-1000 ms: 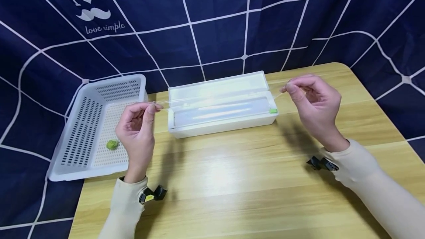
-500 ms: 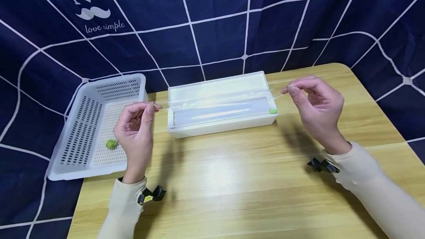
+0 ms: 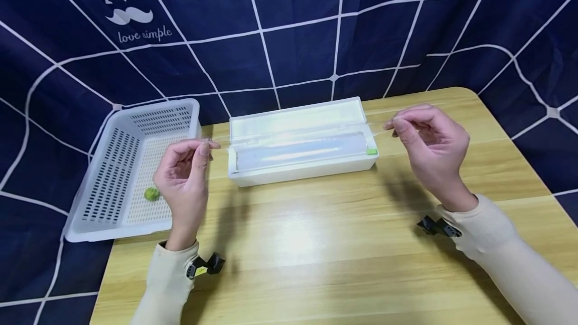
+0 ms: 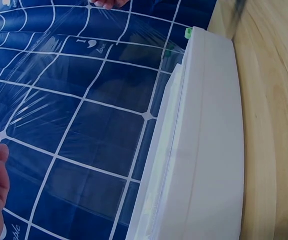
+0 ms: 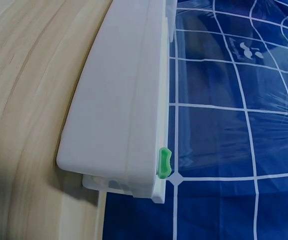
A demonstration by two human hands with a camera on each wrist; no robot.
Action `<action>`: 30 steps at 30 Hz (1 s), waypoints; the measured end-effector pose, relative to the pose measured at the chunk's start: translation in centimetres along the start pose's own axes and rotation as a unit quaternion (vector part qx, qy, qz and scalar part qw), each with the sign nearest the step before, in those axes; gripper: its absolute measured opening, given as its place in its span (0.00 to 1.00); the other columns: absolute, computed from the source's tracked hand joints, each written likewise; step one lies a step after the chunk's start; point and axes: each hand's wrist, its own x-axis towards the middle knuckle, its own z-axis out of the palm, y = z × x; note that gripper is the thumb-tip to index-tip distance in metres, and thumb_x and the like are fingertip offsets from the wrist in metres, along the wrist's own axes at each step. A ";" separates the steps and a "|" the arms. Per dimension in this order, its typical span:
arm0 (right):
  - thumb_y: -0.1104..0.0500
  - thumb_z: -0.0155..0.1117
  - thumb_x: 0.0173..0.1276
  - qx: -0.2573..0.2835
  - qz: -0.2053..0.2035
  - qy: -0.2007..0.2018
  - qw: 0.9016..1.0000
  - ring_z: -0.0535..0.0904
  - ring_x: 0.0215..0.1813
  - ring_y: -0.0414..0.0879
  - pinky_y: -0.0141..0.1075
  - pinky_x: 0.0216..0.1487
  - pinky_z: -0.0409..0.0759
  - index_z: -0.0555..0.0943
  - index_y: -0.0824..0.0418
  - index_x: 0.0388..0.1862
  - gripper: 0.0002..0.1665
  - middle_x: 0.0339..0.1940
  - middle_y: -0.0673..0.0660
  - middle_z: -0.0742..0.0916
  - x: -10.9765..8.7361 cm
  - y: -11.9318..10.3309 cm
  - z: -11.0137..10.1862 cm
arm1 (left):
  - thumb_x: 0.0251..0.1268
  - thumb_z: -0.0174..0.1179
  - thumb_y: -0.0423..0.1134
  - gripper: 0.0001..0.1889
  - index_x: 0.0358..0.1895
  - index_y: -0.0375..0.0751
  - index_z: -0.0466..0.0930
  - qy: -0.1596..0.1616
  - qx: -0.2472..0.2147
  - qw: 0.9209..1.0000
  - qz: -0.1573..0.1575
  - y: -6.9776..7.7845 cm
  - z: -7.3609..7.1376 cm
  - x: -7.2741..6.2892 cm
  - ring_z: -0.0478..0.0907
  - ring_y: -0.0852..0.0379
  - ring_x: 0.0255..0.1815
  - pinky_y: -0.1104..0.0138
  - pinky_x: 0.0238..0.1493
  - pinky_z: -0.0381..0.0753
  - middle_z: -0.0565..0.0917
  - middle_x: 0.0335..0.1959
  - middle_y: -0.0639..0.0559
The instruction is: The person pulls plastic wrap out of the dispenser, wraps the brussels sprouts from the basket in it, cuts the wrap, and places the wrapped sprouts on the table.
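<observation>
A sheet of clear cling film [image 4: 73, 95] stretches between both hands, rising from a roll inside an opened white dispenser box [image 3: 307, 167]. My left hand [image 3: 185, 169] pinches one corner of the film between thumb and fingertips, left of the box. On the other side, my right hand [image 3: 429, 139] pinches the opposite corner the same way. Both hands are raised above the table. A small green slide cutter [image 5: 165, 163] sits at the right end of the box's front edge. In the left wrist view, creases run through the taut film.
To the left stands a white perforated basket [image 3: 106, 164] with a small green round item [image 3: 152, 194] inside. The wooden table [image 3: 316, 255] carries the box near its back edge. A dark blue cloth [image 3: 298, 24] with white lines hangs behind.
Hardly anything moves: both hands keep their pinch on the film, and the right hand shifts very slightly right. The box stays in place.
</observation>
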 end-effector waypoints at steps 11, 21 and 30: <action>0.80 0.70 0.68 0.016 0.007 0.012 1.000 0.89 0.36 0.50 0.31 0.42 0.86 0.80 0.88 0.36 0.08 0.33 0.66 0.89 0.0 0.1 0.3 | 0.74 0.63 0.19 0.06 0.42 0.13 0.79 0.003 -0.013 1.000 -0.008 0.2 -0.1 -0.3 0.88 0.45 0.41 0.62 0.50 0.87 0.89 0.38 0.33; 0.78 0.72 0.68 0.025 -0.002 0.014 1.000 0.89 0.37 0.52 0.34 0.46 0.87 0.80 0.87 0.36 0.09 0.32 0.68 0.89 0.3 0.3 0.3 | 0.74 0.64 0.20 0.07 0.43 0.13 0.79 0.003 -0.012 1.000 -0.003 0.3 0.1 -0.2 0.89 0.45 0.43 0.60 0.53 0.87 0.89 0.38 0.33; 0.78 0.72 0.68 0.026 -0.006 0.020 0.999 0.89 0.37 0.52 0.32 0.44 0.87 0.80 0.87 0.35 0.09 0.32 0.68 0.89 0.4 0.1 0.6 | 0.75 0.65 0.21 0.08 0.43 0.12 0.79 0.005 -0.012 1.000 0.003 0.5 0.1 -0.1 0.89 0.46 0.42 0.60 0.52 0.87 0.89 0.38 0.33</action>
